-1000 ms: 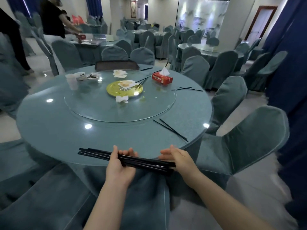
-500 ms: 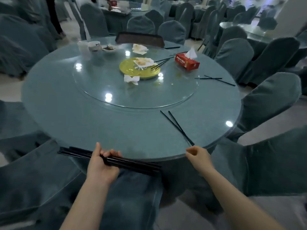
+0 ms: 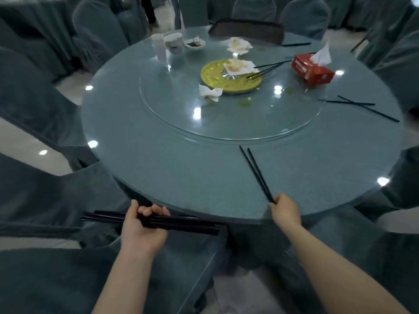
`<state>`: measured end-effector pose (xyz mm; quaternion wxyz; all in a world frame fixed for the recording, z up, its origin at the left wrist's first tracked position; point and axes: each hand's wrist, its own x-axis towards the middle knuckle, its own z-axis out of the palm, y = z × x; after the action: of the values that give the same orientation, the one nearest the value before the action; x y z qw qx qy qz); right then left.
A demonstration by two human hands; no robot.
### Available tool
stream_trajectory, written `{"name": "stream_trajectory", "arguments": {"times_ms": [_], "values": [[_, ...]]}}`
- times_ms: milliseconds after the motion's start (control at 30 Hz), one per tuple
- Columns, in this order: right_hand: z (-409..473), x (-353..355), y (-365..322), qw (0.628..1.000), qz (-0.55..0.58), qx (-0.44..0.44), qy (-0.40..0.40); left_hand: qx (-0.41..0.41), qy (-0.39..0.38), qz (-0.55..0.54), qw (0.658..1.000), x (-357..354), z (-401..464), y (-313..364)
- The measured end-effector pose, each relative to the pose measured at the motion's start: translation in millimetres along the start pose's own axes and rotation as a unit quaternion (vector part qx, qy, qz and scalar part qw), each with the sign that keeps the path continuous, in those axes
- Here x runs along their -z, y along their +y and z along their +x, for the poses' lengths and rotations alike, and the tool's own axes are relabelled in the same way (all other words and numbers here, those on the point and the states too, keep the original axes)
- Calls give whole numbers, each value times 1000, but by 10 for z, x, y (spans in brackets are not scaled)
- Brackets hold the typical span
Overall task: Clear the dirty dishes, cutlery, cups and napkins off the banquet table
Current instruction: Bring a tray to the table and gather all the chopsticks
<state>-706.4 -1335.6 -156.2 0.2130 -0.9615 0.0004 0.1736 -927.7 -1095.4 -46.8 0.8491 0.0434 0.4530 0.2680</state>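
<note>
My left hand (image 3: pixel 142 227) grips a bundle of black chopsticks (image 3: pixel 188 225) held level just off the near edge of the round table (image 3: pixel 158 168). My right hand (image 3: pixel 284 210) pinches the near ends of a pair of black chopsticks (image 3: pixel 255 171) lying on the table top. On the glass turntable (image 3: pixel 172 114) sit a yellow plate (image 3: pixel 213 75) with a soiled napkin and more chopsticks (image 3: pixel 267 69), and a crumpled napkin (image 3: pixel 209 92). Another chopstick pair (image 3: pixel 358 105) lies at the right.
A red tissue box (image 3: pixel 311 69), a plastic cup (image 3: pixel 159 47), a small bowl (image 3: pixel 174 41), a sauce dish (image 3: pixel 194 43) and another napkin (image 3: pixel 239 45) sit farther back. A dark tray (image 3: pixel 247 30) rests at the far edge. Covered chairs (image 3: pixel 45 196) ring the table.
My right hand let go of the bundle, moved right and forward, and took hold of the pair on the table. My left hand keeps the bundle. The view tilted down.
</note>
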Motion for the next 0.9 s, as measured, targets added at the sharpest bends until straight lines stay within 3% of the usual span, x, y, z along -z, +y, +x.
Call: {"name": "stream_trajectory", "arguments": {"times_ms": [167,433,633,900], "values": [[-96,110,22,997,42,10,-61,2,-4,-5,1000,-7,-106,-106],[-1135,698,-212,967,172,168,-81,51,-112,55,991,-54,-228,-308],[-1865,1057,-196,965,164,190,-78,104,-158,113,975,-145,-452,-636],[-2093,1378,173,978,135,157,-36,144,-204,158,955,-378,-822,-1196]]}}
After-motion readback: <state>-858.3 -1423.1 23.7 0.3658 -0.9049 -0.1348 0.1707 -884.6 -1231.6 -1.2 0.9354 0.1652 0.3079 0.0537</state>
